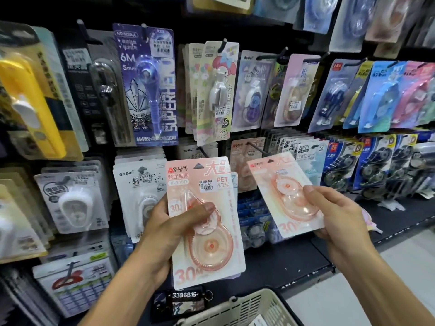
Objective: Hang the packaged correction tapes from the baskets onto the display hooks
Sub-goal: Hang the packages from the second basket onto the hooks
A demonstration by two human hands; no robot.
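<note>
Pink correction tape packs: left hand grips stack, right hand pinches one.

**Two pink tapes up, basket below**

My left grip holds a small stack of pink-carded correction tapes upright, thumb pressed on the clear blister, "30M" printed at the bottom. My right grip pinches a single matching pink package, tilted left, just below a bare display hook that juts from the rack. The cream basket sits beneath, at the lower edge.
</note>
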